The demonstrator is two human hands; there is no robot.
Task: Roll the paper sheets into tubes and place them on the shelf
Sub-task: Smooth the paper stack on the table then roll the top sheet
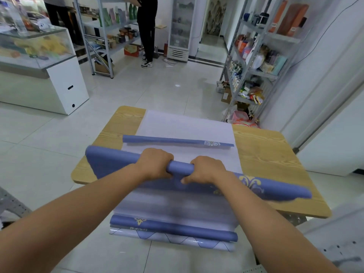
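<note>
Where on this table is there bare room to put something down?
Most bare wood is on the table right of the white sheet. A smaller strip lies left of that sheet at the far corner. The middle is crowded: left hand and right hand grip the blue roll, with more rolls stacked at the near edge.
</note>
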